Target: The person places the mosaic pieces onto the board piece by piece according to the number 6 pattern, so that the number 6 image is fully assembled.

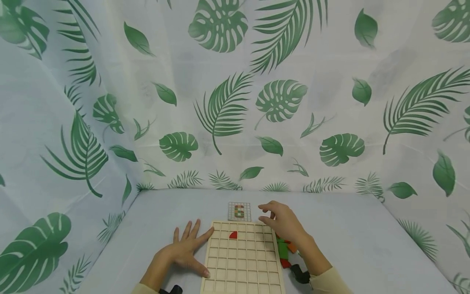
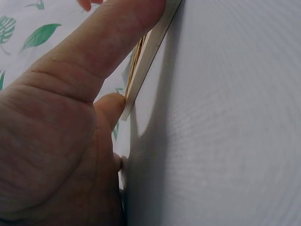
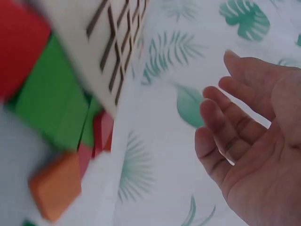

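Observation:
A wooden grid board (image 1: 242, 261) lies on the table, and a red quarter-round piece (image 1: 233, 235) sits in one of its upper squares. My left hand (image 1: 185, 248) is spread at the board's left side, index fingertip and thumb at its edge; the left wrist view shows the thumb (image 2: 94, 52) over the board's wooden side. My right hand (image 1: 280, 220) hovers above the board's far right corner with fingers loosely bent and nothing between them. In the right wrist view that hand (image 3: 249, 127) is raised, its palm bare.
Beside the board's right edge lies a pile of coloured pieces, among them a green piece (image 1: 283, 250) and an orange piece (image 1: 292, 247). Beyond the far edge is a small gridded card (image 1: 232, 212) with a coloured pattern. A leaf-printed curtain (image 1: 235, 102) hangs behind the table.

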A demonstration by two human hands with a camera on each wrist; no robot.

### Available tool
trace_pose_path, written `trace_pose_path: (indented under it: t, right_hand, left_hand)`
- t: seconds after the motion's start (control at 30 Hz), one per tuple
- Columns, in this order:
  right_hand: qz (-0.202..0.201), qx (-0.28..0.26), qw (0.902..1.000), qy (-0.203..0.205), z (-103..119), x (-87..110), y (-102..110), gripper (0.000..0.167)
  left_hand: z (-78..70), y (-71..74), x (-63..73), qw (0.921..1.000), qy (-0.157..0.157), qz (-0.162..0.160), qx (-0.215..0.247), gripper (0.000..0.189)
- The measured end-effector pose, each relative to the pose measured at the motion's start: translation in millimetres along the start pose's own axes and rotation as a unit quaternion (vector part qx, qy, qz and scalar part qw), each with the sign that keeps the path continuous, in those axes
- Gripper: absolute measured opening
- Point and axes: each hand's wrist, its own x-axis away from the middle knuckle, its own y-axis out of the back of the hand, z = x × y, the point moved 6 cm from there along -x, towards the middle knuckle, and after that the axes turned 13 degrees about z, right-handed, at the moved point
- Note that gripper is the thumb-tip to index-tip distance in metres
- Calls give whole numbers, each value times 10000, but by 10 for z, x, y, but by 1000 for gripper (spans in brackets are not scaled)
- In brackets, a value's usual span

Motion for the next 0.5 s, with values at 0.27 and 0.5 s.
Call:
trace_pose_path:
  t: [0.27,0.5]
  right_hand:
    - [2,-133,9984,-552,-280,109,106,34]
    - [352,-361,9963,-701,-468,115,73,31]
  left_hand:
    - [-11,26,28,10000,34,28,36,131]
    - [-16,12,13,10000,62,-24,-5,130]
